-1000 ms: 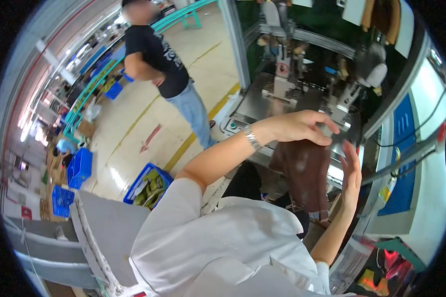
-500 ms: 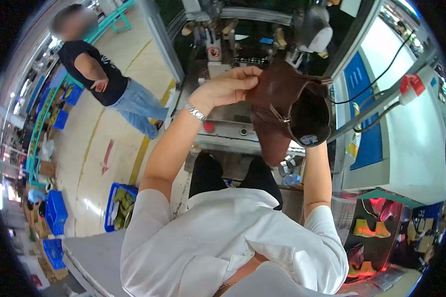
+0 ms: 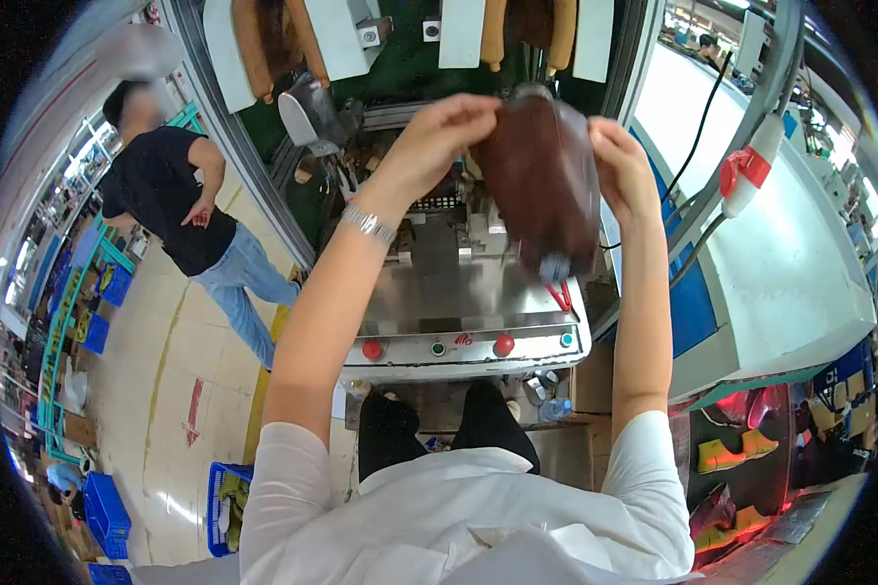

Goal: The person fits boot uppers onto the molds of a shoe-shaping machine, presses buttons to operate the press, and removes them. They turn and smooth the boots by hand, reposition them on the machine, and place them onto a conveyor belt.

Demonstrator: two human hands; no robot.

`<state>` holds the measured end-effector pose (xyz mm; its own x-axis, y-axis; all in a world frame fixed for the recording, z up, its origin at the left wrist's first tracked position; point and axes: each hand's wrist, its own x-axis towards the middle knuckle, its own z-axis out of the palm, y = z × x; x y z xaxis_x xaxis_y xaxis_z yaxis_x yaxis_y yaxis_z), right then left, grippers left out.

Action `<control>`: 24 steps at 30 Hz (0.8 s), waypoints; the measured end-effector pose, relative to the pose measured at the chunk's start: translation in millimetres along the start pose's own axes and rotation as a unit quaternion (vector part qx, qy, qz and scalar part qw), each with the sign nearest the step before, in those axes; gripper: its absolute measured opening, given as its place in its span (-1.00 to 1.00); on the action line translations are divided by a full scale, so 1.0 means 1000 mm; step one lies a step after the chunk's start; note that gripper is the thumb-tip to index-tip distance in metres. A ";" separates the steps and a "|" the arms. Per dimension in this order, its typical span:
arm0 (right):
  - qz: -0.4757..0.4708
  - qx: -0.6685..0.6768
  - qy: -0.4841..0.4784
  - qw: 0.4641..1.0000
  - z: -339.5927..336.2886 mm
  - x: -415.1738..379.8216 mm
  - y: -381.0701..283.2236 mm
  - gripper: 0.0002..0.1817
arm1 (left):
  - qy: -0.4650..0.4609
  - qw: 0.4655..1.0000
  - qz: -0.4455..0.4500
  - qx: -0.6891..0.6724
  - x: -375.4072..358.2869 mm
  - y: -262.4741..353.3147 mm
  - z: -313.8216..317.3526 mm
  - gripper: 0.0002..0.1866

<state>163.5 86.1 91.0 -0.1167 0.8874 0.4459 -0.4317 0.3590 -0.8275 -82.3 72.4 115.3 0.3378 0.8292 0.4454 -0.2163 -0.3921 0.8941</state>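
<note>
Both hands hold a brown leather boot upper [image 3: 541, 185] up in front of the machine. It is slightly blurred, with its smooth outer side facing me. My left hand [image 3: 444, 136], below which a metal watch band circles the wrist, pinches its upper left edge. My right hand [image 3: 624, 166] grips the right edge, thumb and fingers partly hidden. Behind the upper stands the machine, with its metal bed [image 3: 439, 292] and clamp parts largely covered by the leather. Red and green buttons line the front panel [image 3: 468, 344].
Brown padded bars [image 3: 307, 44] and white plates hang above the machine. At right are a white cabinet [image 3: 780, 283], a cable with a red-and-white connector [image 3: 744, 175], and a rack with yellow boots [image 3: 722, 455]. A person in black [image 3: 171, 185] stands at left, near a blue crate [image 3: 215, 512].
The boot upper has turned from showing its dark opening to showing its outer side. My right hand has come into view at its right edge. The view has shifted, showing more of the machine.
</note>
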 end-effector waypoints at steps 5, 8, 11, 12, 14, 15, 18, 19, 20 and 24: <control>0.095 0.115 0.050 0.988 -0.017 0.081 0.044 -0.78 | 0.110 0.978 -0.045 -0.172 0.065 -0.046 -0.014 -0.77; 0.107 0.104 0.102 0.984 -0.009 0.073 0.049 -0.79 | 0.163 0.969 -0.057 -0.178 0.074 -0.058 -0.011 -0.81; 0.098 0.114 0.082 0.985 -0.025 0.062 0.075 -0.80 | 0.217 0.975 -0.026 -0.046 0.070 -0.072 -0.006 -0.79; 0.096 0.122 0.073 0.985 -0.036 0.060 0.087 -0.80 | 0.249 0.966 -0.006 0.075 0.064 -0.082 -0.007 -0.77; 0.088 -0.018 0.123 0.988 -0.041 0.022 0.093 -0.74 | 0.329 0.851 0.167 0.374 0.033 -0.071 0.009 -0.69; 0.130 0.014 0.126 0.983 -0.044 -0.001 0.106 -0.67 | 0.323 0.800 0.290 0.414 0.012 -0.046 0.026 -0.67; 0.212 0.159 0.061 0.962 -0.024 -0.072 0.126 -0.58 | 0.129 0.763 0.376 0.510 -0.042 0.002 0.069 -0.66; 0.222 0.212 0.039 0.951 -0.014 -0.083 0.131 -0.55 | 0.118 0.799 0.320 0.495 -0.047 0.004 0.084 -0.63; 0.234 0.264 0.018 0.936 -0.009 -0.092 0.136 -0.51 | 0.109 0.832 0.261 0.478 -0.051 0.002 0.095 -0.58; 0.160 0.292 0.012 0.943 -0.003 -0.088 0.161 -0.43 | 0.072 0.809 0.149 0.564 -0.059 -0.019 0.109 -0.53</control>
<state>106.8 66.6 -81.8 -0.3079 0.9318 0.1921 -0.7978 -0.1429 -0.5857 1.6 -12.4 76.8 0.2973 0.6362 0.7119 0.7319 -0.6307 0.2579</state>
